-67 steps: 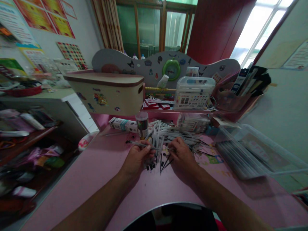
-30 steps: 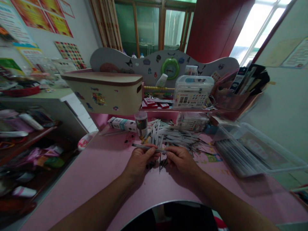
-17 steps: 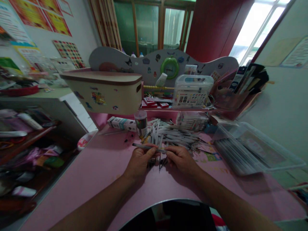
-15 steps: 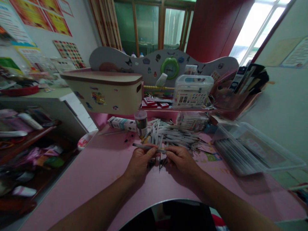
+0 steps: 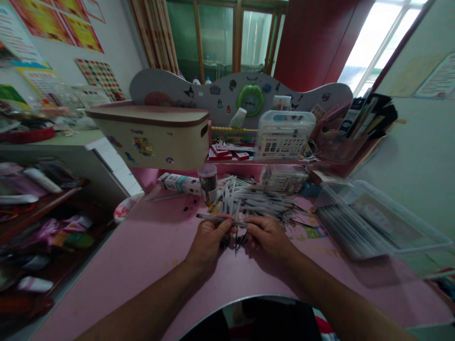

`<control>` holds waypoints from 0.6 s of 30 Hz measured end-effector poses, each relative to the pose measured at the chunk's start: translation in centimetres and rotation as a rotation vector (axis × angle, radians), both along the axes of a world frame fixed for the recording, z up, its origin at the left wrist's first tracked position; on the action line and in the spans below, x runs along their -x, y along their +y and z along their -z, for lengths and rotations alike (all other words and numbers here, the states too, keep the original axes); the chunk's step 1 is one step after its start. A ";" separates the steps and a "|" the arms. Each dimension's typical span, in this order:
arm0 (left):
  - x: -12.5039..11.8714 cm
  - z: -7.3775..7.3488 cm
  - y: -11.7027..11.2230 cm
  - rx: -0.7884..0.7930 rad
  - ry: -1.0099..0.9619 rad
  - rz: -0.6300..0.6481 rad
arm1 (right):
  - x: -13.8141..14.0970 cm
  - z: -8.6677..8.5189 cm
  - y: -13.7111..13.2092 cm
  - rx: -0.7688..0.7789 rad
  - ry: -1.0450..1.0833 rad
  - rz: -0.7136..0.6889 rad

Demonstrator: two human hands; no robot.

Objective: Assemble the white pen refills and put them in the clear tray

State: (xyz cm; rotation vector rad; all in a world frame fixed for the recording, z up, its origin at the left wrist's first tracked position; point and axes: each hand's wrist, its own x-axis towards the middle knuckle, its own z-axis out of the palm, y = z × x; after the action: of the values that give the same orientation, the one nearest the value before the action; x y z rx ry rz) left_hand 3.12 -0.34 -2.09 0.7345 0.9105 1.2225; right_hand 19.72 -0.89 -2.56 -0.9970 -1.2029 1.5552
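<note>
A slim pen (image 5: 213,218) with a dark end lies nearly level between my two hands, above the pink desk (image 5: 149,265). My left hand (image 5: 209,237) is closed on its barrel, thumb on top. At the pen's other end, my right hand (image 5: 265,233) pinches the tip area; the fingers hide what exactly is in the pinch. Just beyond the hands spreads a pile of pale pen refills (image 5: 263,201), heaped loosely. Several dark thin pieces (image 5: 240,241) lie on the desk below and between my hands.
An open clear plastic box (image 5: 355,232) holding rows of pens stands at the right. A clear cup (image 5: 208,182) and a long carton (image 5: 179,182) stand behind the pile. Above, the shelf carries a cream bin (image 5: 152,139), a clear carry case (image 5: 284,135) and a green clock (image 5: 250,100).
My hands stay in nearly the same place with the pen between them. The pen's two ends look slightly farther apart from my fingers' grip at the right; otherwise the view barely shifts.
</note>
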 end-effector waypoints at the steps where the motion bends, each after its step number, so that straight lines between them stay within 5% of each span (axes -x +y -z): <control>1: 0.0 -0.1 0.0 -0.003 0.006 0.004 | 0.0 0.0 0.0 0.008 -0.009 -0.007; 5: -0.3 -0.8 -0.5 0.000 0.026 0.033 | 0.0 -0.4 -0.4 0.002 -0.033 -0.011; 11: 0.1 -1.6 -1.3 -0.058 0.226 0.088 | -0.4 -2.0 0.1 -0.310 -0.298 -0.090; 14: 1.3 -1.5 -0.7 -0.232 0.474 0.009 | -2.4 -4.1 0.5 -0.422 -0.485 -0.013; 18: 2.5 -1.0 0.0 -0.422 0.647 -0.093 | -7.2 -9.1 -1.5 -0.537 -0.744 0.294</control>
State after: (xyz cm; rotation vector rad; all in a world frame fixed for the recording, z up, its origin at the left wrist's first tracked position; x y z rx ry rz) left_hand 0.62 -0.33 -1.11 1.4945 1.2303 1.2954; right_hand 26.89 -2.41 6.55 -1.3416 -1.7513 0.5614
